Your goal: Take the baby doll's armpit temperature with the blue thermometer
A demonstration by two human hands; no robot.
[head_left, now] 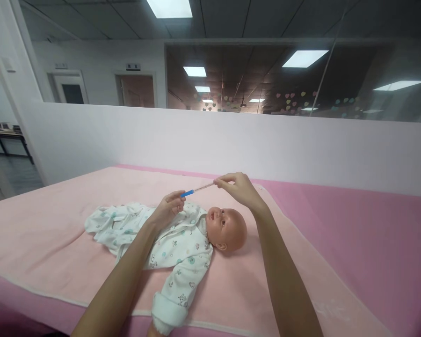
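Observation:
Above the doll's chest, a thin thermometer [204, 186] with a clear, marked stem and a blue end spans my two hands, tilted up toward the right. My left hand [169, 208] pinches the blue end. The fingertips of my right hand [236, 186] are closed on the clear end. Beneath them a baby doll [228, 229] lies on its back, its head to the right. It wears a white printed outfit [182, 248] with a rolled cuff on the near sleeve. My left forearm crosses in front of part of the outfit.
Under the doll a pale pink blanket [73, 234] covers much of a darker pink padded surface [372, 224]. Behind it runs a low white wall [210, 145] with glass above. At the far left stands a dark table [7, 135] beyond a doorway.

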